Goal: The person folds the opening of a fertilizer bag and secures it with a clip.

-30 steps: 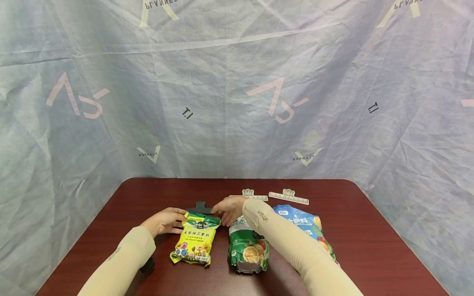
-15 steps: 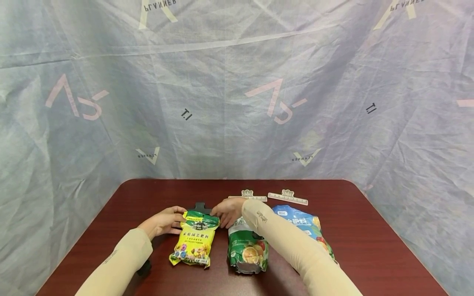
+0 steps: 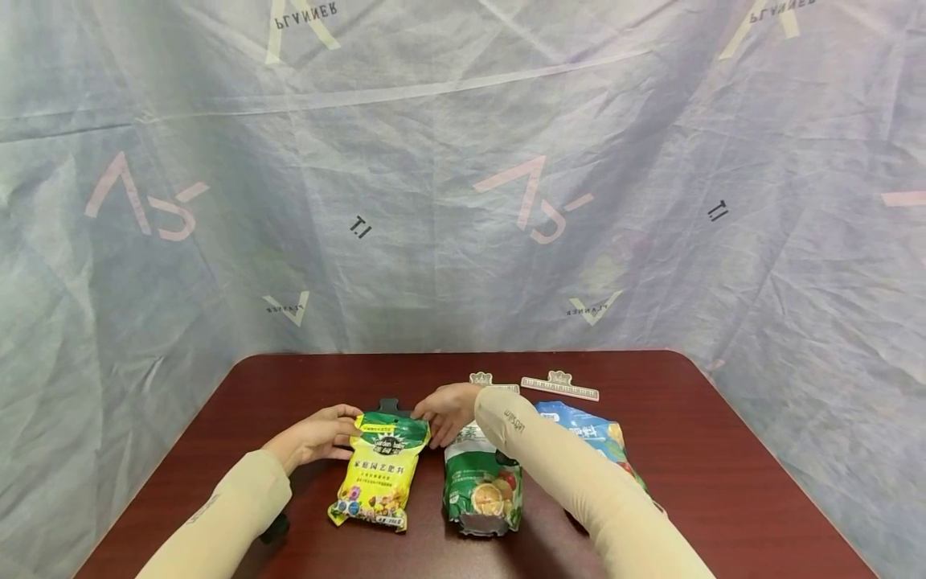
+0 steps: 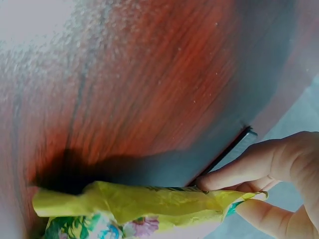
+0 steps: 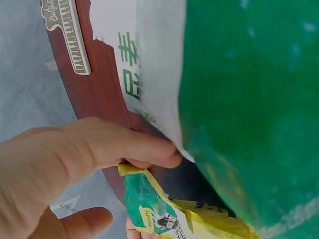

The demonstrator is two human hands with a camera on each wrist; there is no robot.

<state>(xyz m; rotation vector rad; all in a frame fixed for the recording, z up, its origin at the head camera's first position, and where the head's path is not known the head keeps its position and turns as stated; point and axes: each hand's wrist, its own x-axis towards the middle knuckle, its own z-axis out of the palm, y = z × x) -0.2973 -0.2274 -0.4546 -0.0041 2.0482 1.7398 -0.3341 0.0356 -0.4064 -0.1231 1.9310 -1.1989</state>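
My left hand (image 3: 321, 438) pinches the upper left edge of a yellow and green bag of garden fertilizer (image 3: 379, 474), thumb on one face and fingers on the other in the left wrist view. My right hand (image 3: 448, 410) is at the bag's upper right corner. In the right wrist view its fingers touch that corner, while the thumb stands apart from the bag. Just behind the bag's top edge shows a dark bag clip (image 3: 389, 404), mostly hidden by the bag; its long bar (image 4: 232, 149) lies beside my left fingers.
A green and white pouch with fruit pictures (image 3: 483, 490) stands under my right forearm. To its right lies a blue pouch (image 3: 586, 426), partly covered by the sleeve. Two pale clips (image 3: 560, 386) lie at the back. A dark object (image 3: 276, 528) sits by my left sleeve.
The top of the fertilizer bag has shifted back over the dark clip, hiding more of it. Both hands keep nearly the same place at its corners. The view has shifted slightly.
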